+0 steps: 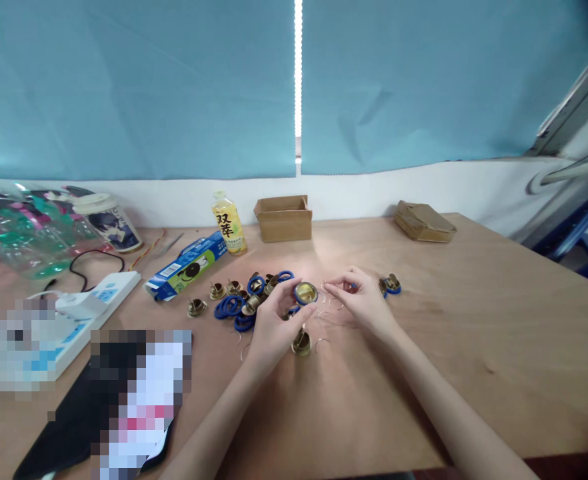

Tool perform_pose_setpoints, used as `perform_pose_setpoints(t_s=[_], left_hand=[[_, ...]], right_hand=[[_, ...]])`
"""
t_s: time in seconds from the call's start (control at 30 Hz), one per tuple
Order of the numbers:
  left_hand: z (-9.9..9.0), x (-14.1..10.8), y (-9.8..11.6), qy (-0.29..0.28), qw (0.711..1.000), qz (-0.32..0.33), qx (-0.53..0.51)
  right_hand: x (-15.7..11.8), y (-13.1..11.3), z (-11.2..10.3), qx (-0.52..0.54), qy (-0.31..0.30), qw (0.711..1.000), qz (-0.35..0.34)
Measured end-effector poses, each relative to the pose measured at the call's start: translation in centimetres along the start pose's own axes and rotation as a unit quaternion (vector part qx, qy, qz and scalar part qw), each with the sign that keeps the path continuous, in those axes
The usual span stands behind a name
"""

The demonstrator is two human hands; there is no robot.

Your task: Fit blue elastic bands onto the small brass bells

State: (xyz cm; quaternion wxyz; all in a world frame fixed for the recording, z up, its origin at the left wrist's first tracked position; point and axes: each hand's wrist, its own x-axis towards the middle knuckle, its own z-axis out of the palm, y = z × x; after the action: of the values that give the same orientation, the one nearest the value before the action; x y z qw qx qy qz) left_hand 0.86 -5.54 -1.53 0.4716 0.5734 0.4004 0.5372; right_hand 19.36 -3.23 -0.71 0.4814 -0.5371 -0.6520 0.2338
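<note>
My left hand (277, 323) is closed around a round brass fitting (306, 293) with a blue ring about its rim, its open face turned up. Just right of it, the thumb and forefinger of my right hand (359, 297) pinch what looks like a thin wire ring (323, 287). A bit of blue shows behind the right fingers; its kind is hidden. More thin wire rings (321, 315) lie on the wood between and below the hands. One brass fitting (302, 343) stands below the left fingers. Loose blue rings (229, 306) and several brass fittings are heaped left of that hand.
Two finished-looking pieces (392, 285) lie right of my right hand. Behind are a blue carton (189, 267), a yellow-labelled bottle (230, 223), an open cardboard box (286, 223) and a brown package (424, 222). A power strip (94, 313) and a partly blurred dark object (74, 413) lie left.
</note>
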Motion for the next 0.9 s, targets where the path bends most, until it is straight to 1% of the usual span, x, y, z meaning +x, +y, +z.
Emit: perform_pose_setpoints(t_s=[0.07, 0.1, 0.17, 0.3, 0.43, 0.53, 0.63, 0.8, 0.9], left_hand=[[-0.1, 0.0, -0.2, 0.010, 1.000, 0.012, 0.020], [-0.1, 0.0, -0.2, 0.014, 0.999, 0.018, 0.031], [-0.2, -0.1, -0.3, 0.018, 0.998, 0.028, 0.055], [-0.3, -0.2, -0.3, 0.026, 0.995, 0.041, 0.084], [-0.3, -0.2, -0.2, 0.036, 0.992, 0.051, 0.113], [-0.3, -0.2, -0.2, 0.039, 0.989, 0.060, 0.130], [-0.3, -0.2, -0.3, 0.027, 0.988, 0.069, 0.139], [-0.2, -0.2, -0.5, 0.002, 0.983, 0.097, 0.159], [-0.1, -0.3, -0.4, -0.003, 0.979, 0.117, 0.170]], right_hand=[[0.0, -0.2, -0.2, 0.074, -0.025, 0.996, 0.039], [0.0, -0.4, -0.2, 0.119, -0.045, 0.990, 0.062], [-0.1, -0.8, -0.2, 0.200, -0.085, 0.971, 0.101], [-0.4, -1.4, 0.0, 0.306, -0.129, 0.934, 0.135], [-0.5, -1.4, 0.4, 0.344, -0.156, 0.915, 0.140], [-0.5, -1.2, 0.4, 0.378, -0.151, 0.903, 0.137], [-0.6, -1.2, 0.3, 0.422, -0.145, 0.882, 0.150], [-0.9, -1.0, 0.7, 0.478, -0.166, 0.841, 0.191], [-1.1, -0.9, 1.3, 0.481, -0.176, 0.832, 0.212]])
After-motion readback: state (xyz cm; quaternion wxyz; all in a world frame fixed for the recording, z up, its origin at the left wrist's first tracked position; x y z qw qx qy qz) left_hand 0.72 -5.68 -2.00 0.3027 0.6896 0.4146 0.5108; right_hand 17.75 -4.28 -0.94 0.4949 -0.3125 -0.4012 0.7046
